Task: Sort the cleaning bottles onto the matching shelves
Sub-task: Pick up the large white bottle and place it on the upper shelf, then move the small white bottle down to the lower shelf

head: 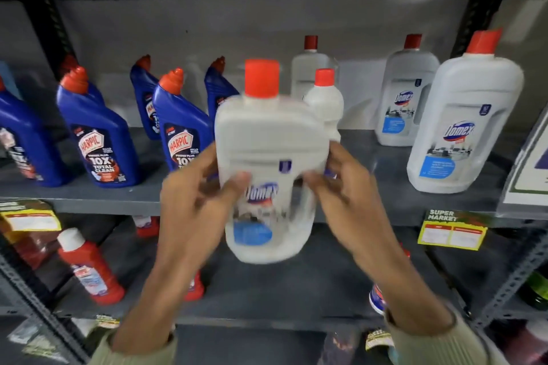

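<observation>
Hands first: our left hand (197, 201) and right hand (341, 190) both clasp one white Domex bottle (267, 175), fingers wrapped round its sides and thumbs pressed on the front label, so neither hand is free. We hold the bottle upright in the air in front of the grey middle shelf (370, 163), its red cap (261, 77) pointing up and its base hanging lower than that shelf's front edge. The bottle is opaque, so we cannot tell how full it is, and its outline is blurred. On the middle shelf, to the left, stand blue Harpic bottles (98, 133) with red angled caps, in a front row and a back row. Just behind the held bottle stands a small white bottle (324, 107) with a red cap, and behind that a taller pale one (308, 68) against the back wall. To the right stand two more large Domex bottles (465, 121), one near the front edge and the other (404, 98) farther back, well apart from the Harpic group. On the lower shelf (281, 284) we see a red bottle (90, 270) with a white cap at the left, leaning, and other red bottles partly hidden behind our forearms. A yellow price tag (452, 232) hangs on the shelf edge at the right.
</observation>
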A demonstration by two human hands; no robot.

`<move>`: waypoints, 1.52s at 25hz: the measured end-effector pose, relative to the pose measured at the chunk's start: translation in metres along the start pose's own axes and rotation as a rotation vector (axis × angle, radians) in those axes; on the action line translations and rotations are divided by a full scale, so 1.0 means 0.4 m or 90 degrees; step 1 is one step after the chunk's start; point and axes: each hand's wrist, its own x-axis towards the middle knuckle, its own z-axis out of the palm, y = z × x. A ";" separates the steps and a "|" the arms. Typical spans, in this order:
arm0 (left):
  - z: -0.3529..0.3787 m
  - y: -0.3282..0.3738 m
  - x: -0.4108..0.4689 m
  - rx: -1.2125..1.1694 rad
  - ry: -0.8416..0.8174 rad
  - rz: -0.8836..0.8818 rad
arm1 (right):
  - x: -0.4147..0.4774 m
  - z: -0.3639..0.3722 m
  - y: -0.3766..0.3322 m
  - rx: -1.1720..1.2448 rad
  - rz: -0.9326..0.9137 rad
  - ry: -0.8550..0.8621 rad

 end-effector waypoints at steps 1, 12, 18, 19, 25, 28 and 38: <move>-0.003 0.015 0.044 -0.007 0.018 0.016 | 0.048 0.008 -0.020 0.002 -0.013 0.016; 0.058 -0.095 0.246 0.041 0.075 -0.020 | 0.258 0.083 0.062 -0.085 0.018 0.098; 0.079 -0.111 0.261 0.085 0.120 -0.015 | 0.255 0.077 0.067 -0.080 -0.032 0.077; 0.082 -0.117 0.260 0.083 0.128 -0.011 | 0.250 0.072 0.069 -0.092 -0.043 0.075; 0.134 -0.098 0.196 0.103 0.283 0.149 | 0.215 -0.030 0.097 -0.146 -0.144 0.337; 0.221 -0.082 0.130 0.128 0.236 0.287 | 0.229 -0.071 0.161 -0.121 -0.059 0.311; 0.392 -0.105 0.130 0.246 0.002 0.005 | 0.240 -0.086 0.239 0.051 0.140 -0.057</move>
